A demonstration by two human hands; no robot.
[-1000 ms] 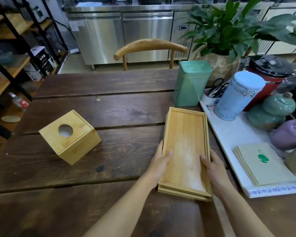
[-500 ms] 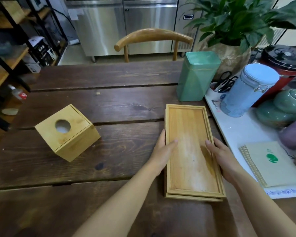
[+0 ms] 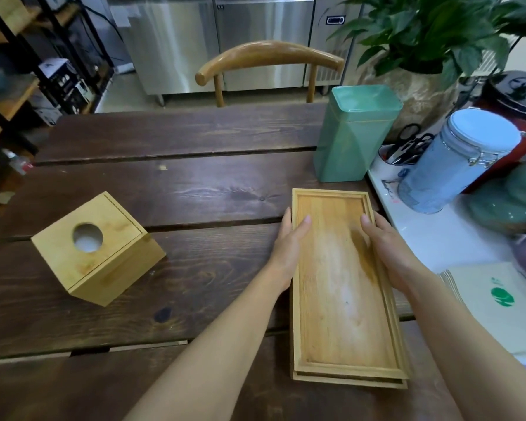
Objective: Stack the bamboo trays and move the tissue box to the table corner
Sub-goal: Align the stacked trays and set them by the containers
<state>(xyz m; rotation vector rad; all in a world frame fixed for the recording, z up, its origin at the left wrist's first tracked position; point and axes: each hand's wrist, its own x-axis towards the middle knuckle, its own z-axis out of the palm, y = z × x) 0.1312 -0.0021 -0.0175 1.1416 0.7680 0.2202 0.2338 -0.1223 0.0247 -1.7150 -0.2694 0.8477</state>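
Bamboo trays [image 3: 343, 287] lie stacked between both hands, squared up since a moment ago.
Stacking looks finished. The left hand [image 3: 287, 250] and right hand [image 3: 390, 253] press flat, fingers open, against the smooth rectangular rims; the cube-shaped wooden tissue box [image 3: 96, 249], round-holed, waits well left of them.

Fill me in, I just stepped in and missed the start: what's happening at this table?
A person is tidying a wooden table. Both hands, the left hand and right hand, rest on the long sides of two stacked bamboo trays, squaring them up. The bamboo tissue box sits untouched to the left, apart from the hands, not at a corner yet.
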